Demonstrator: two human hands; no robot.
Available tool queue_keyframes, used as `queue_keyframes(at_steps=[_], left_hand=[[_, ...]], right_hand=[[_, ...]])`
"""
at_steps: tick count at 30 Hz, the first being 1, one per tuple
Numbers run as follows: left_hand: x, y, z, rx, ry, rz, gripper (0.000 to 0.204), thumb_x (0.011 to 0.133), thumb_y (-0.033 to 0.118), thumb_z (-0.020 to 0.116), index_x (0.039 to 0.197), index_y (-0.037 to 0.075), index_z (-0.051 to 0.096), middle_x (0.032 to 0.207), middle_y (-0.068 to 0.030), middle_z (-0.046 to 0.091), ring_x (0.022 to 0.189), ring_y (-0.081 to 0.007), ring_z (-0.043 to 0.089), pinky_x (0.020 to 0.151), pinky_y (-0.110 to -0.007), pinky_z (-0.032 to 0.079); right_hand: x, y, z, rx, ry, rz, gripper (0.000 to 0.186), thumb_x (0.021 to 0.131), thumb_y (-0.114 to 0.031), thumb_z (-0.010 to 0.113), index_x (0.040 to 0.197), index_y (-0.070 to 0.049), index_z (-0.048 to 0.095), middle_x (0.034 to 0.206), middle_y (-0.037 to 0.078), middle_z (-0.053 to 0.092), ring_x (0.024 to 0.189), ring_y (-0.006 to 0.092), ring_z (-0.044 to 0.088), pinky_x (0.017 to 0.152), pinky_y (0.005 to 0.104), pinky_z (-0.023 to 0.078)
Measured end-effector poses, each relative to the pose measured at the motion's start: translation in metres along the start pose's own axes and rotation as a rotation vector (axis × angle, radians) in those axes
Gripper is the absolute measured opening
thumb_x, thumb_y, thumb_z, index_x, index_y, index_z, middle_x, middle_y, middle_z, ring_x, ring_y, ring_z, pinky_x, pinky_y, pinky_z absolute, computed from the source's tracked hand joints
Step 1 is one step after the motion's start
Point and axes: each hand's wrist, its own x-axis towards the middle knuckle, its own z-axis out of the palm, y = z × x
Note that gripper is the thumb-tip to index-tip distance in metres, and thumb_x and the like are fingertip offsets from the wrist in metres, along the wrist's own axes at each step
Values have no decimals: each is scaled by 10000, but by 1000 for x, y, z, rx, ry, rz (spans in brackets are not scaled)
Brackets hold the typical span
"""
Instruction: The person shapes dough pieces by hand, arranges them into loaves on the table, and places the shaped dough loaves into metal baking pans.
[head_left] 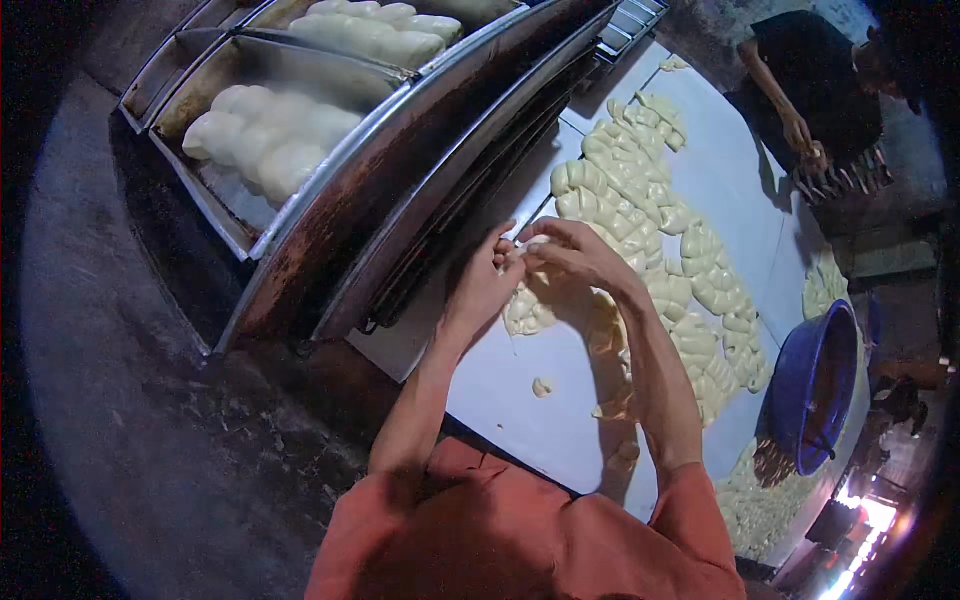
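My left hand (483,290) and my right hand (582,257) meet over the near left part of a white table. A small piece of pale dough (537,241) is pinched between their curled fingers, which partly hide it. Just below the hands, more dough (528,312) lies on the table. To their right spreads a long mass of shaped, glossy dough pieces (628,217), set close together. A small dough scrap (542,387) lies alone between my forearms.
Stacked metal trays (345,180) stand left of my hands; plump dough loaves (270,140) fill the top one's compartments. A blue basin (817,385) sits at the table's right side. Across the table, another person (815,90) has their hands at a row of dark pieces (845,178).
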Motion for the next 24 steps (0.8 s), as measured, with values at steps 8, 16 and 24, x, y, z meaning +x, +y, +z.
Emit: queue_keyframes(at_steps=[8, 16, 24], left_hand=[[3, 12, 0, 383, 9, 157, 261, 851, 89, 643, 1078, -26, 700, 995, -229, 664, 929, -329, 665, 828, -391, 515], [12, -6, 13, 529, 46, 327, 262, 891, 110, 641, 1097, -43, 696, 1008, -203, 655, 918, -364, 655, 821, -418, 524], [-12, 71, 13, 404, -61, 222, 828, 761, 312, 837, 1451, 20, 485, 1385, -246, 555, 1286, -310, 543, 1080, -398, 419]], right_hand=[[9, -5, 0, -166, 66, -7, 191, 812, -129, 701, 972, -27, 687, 813, 24, 672, 729, 87, 609, 658, 250, 482], [-35, -28, -33, 802, 214, -345, 308, 827, -90, 693, 1111, 15, 639, 981, 89, 678, 818, 160, 661, 743, 288, 533], [-91, -30, -34, 646, 410, -247, 418, 897, -69, 687, 1295, 24, 600, 1021, 99, 695, 924, 168, 688, 850, 306, 579]])
